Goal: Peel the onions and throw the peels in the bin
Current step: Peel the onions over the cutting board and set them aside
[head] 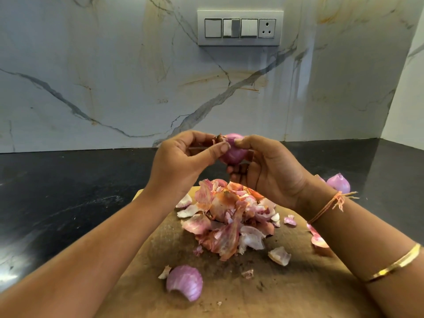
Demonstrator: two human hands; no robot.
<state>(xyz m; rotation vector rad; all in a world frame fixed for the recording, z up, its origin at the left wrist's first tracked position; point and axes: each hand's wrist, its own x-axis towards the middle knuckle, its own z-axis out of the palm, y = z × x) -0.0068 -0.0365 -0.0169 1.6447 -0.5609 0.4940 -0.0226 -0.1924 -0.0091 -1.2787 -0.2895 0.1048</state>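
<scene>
A purple onion [234, 150] is held up over the wooden cutting board [298, 292], between both hands. My left hand [181, 161] pinches it at the top left, thumb against its side, where a dry brown bit of skin sticks out. My right hand [273, 171] grips it from the right and underneath. A heap of pink and orange peels [229, 219] lies on the board below. A large curved purple peel [184, 282] sits nearer me. No bin is in view.
A peeled onion [339, 182] lies on the black countertop [57, 198] behind my right wrist. Loose peel scraps [279, 255] are scattered on the board. A marble wall with a switch panel [239, 28] stands behind the counter.
</scene>
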